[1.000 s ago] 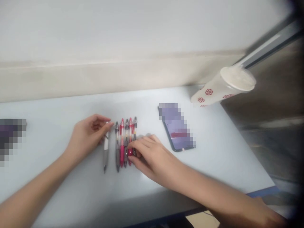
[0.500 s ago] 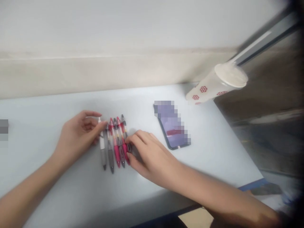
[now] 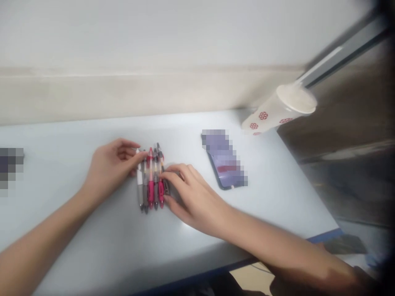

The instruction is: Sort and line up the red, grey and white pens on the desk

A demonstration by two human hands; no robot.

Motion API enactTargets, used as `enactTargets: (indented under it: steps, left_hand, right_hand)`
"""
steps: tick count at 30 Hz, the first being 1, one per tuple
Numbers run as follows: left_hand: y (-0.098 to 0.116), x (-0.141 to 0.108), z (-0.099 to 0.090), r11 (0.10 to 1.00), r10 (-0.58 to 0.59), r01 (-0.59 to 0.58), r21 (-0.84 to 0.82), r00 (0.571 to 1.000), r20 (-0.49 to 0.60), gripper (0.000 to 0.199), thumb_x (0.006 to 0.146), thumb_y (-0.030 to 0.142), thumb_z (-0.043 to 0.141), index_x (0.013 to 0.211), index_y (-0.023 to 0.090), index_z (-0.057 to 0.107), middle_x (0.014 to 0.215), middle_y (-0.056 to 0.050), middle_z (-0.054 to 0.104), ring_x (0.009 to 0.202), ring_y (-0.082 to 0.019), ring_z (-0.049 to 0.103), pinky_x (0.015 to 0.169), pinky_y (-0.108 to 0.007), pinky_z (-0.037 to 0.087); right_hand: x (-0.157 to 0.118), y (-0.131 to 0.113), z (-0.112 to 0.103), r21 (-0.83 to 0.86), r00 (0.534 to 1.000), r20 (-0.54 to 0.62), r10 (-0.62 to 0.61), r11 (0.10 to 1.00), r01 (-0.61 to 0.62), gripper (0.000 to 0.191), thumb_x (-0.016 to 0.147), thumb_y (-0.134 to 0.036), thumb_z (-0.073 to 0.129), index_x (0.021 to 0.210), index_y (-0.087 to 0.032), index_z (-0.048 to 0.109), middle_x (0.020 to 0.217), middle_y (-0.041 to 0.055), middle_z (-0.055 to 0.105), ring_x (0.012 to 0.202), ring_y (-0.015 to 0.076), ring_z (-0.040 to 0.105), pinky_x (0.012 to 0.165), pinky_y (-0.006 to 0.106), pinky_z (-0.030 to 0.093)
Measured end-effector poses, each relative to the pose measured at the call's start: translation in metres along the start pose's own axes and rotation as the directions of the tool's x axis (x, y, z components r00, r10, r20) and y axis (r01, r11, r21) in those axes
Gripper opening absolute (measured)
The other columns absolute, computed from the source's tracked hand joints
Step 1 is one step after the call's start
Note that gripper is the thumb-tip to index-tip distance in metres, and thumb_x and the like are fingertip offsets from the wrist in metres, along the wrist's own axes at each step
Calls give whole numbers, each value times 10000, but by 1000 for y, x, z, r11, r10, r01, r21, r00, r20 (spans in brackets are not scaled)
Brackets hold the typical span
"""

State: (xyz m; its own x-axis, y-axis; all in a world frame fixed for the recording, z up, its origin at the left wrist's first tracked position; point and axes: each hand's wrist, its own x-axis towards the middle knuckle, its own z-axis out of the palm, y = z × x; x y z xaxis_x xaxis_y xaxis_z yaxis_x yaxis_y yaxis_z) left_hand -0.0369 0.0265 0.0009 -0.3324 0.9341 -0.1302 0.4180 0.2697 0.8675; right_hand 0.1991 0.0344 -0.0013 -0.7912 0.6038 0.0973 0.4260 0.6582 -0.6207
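Several click pens lie side by side on the white table (image 3: 101, 234), tips toward me. On the left of the row is a white pen (image 3: 140, 179); beside it come grey pens and pink pens, one pink pen (image 3: 151, 193) near the middle. My left hand (image 3: 114, 164) grips the row from the left near the clicker ends, its thumb across the tops and fingers curled. Against the right side press the bent fingers and thumb of my right hand (image 3: 188, 193), partly hiding the rightmost dark pen (image 3: 167, 187).
To the right of the pens lies a phone (image 3: 225, 164), partly pixelated. A lidded white cup (image 3: 277, 109) with red flower prints stands at the back right corner. The wall (image 3: 123, 94) runs along the far edge. A pixelated dark object (image 3: 10, 164) sits at far left.
The pens are now squeezed closer together, their tips more even. My left hand has moved right with the left pens, while my right hand has stayed about in place.
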Motion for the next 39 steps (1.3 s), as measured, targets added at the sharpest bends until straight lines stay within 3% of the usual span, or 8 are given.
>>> enactTargets:
  steps: [5, 9, 17, 22, 26, 33, 39]
  left_hand:
    - [2, 2, -2, 999, -12, 11, 32, 1000, 23, 303, 791, 469, 824, 862, 190, 729, 730, -47, 728, 560, -159, 653, 526, -279, 562]
    - [-2, 1, -2, 998, 34, -34, 44, 999, 8, 315, 792, 463, 819, 961, 211, 737, 760, -38, 730, 582, -162, 659, 532, -277, 564]
    - [-1, 4, -2, 1000, 12, -12, 15, 1000, 28, 287, 788, 454, 818, 888, 196, 741, 740, -50, 726, 595, -168, 664, 539, -287, 573]
    - [-5, 5, -2, 999, 37, -37, 4, 999, 37, 322, 782, 470, 821, 943, 199, 754, 779, -52, 749, 645, -187, 694, 607, -313, 601]
    - [-6, 6, -2, 999, 27, -29, 45, 999, 34, 305, 786, 487, 811, 863, 196, 757, 752, -52, 746, 610, -181, 677, 604, -313, 584]
    - [-10, 5, -2, 994, 97, -98, 53, 995, 13, 347, 813, 497, 795, 1012, 216, 752, 827, -47, 745, 729, -195, 702, 691, -328, 600]
    - [-10, 2, 0, 953, 230, -221, 207, 973, -19, 291, 886, 475, 731, 1063, 246, 758, 985, -47, 729, 785, -184, 682, 738, -321, 575]
  right_hand:
    - [0, -2, -2, -69, 999, 39, 18, 998, -15, 422, 988, -194, 550, 1405, -134, 526, 1290, 168, 570, 1183, 287, 548, 996, 475, 536]
    - [0, -2, -6, -85, 998, 58, 21, 996, -16, 447, 993, -217, 564, 1432, -146, 520, 1294, 173, 572, 1196, 301, 553, 1001, 502, 544]
    - [-1, -4, -12, -108, 997, 82, 14, 994, -6, 544, 963, -307, 686, 1455, -137, 528, 1416, 189, 543, 1290, 318, 544, 1060, 526, 541]
    - [-1, -2, -11, -149, 997, 79, -23, 988, 34, 649, 915, -397, 756, 1473, -160, 526, 1627, 207, 382, 1480, 369, 417, 1138, 595, 476]
    - [0, 1, -8, -143, 995, 84, -55, 987, 67, 695, 908, -411, 766, 1502, -162, 507, 1627, 207, 402, 1520, 357, 388, 1169, 594, 450]
    - [1, 3, -6, -170, 995, 77, -69, 982, 81, 642, 955, -409, 710, 1495, -126, 507, 1620, 214, 415, 1513, 339, 411, 1186, 566, 440]
    - [1, 3, -6, -159, 995, 66, -68, 984, 78, 615, 972, -376, 689, 1514, -160, 494, 1624, 203, 413, 1515, 342, 409, 1178, 586, 440]
